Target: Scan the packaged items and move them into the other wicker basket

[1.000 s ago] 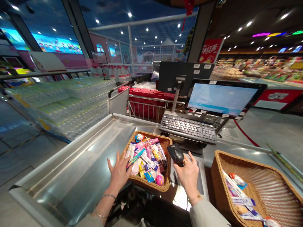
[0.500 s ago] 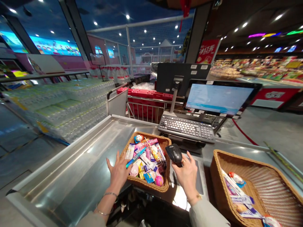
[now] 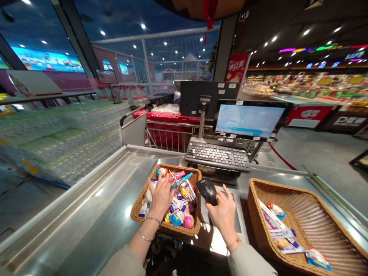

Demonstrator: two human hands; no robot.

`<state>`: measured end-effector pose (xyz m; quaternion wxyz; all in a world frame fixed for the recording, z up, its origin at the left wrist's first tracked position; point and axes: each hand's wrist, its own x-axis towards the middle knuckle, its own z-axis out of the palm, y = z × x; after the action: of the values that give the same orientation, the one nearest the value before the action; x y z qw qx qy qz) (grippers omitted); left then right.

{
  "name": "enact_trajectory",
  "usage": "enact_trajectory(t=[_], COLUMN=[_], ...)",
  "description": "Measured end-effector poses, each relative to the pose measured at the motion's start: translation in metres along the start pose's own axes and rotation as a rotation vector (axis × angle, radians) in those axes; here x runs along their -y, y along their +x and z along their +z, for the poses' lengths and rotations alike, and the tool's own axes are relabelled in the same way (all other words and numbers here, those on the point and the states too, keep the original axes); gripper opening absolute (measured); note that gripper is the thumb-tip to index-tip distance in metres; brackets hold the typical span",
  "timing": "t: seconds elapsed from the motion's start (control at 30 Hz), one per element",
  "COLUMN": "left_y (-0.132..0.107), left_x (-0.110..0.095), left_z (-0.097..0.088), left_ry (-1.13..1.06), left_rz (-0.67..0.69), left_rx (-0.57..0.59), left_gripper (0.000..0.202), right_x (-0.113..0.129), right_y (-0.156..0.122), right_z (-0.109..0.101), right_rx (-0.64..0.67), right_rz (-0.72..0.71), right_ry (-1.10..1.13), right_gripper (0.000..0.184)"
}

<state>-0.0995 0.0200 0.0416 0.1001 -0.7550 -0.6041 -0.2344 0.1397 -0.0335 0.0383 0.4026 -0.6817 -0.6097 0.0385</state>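
My left hand [image 3: 161, 197] is over the left wicker basket [image 3: 198, 203], pinching a slim blue stick-shaped packet [image 3: 181, 181] near the thumb while its other fingers are spread. Beneath it the basket holds a heap of small wrapped sweets, among them a pink ball [image 3: 189, 221], a blue-and-white wrapped treat [image 3: 176, 217] and purple-and-white bars [image 3: 177, 203]. To the right of this basket my right hand [image 3: 222, 211] grips a black handheld barcode scanner [image 3: 206, 189], its head tilted toward the packet. The scanner and packet are apart.
A second wicker basket [image 3: 324, 222] on the right contains several wrapped sweets. Behind the hands are a keyboard [image 3: 217, 155] and a lit monitor [image 3: 248, 119]. The metal counter [image 3: 94, 214] extends left, with a shopping cart [image 3: 168, 136] beyond it.
My left hand has moved right and further over the left basket, carrying the blue packet closer to the scanner. The view has turned slightly right. My right hand still holds the scanner.
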Motion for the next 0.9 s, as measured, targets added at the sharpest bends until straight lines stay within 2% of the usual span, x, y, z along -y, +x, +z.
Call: enact_trajectory(t=[0.47, 0.9], left_y=[0.031, 0.035], left_x=[-0.04, -0.051], left_z=[0.017, 0.02], left_ry=[-0.072, -0.096], left_rz=[0.097, 0.147], left_rx=[-0.012, -0.035], left_gripper=[0.007, 0.007], right_x=[0.002, 0.0], right_y=[-0.003, -0.006], right_z=[-0.01, -0.014], right_rx=[0.008, 0.035], right_rz=[-0.03, -0.026], right_ry=[-0.021, -0.007], right_gripper=[0.019, 0.021])
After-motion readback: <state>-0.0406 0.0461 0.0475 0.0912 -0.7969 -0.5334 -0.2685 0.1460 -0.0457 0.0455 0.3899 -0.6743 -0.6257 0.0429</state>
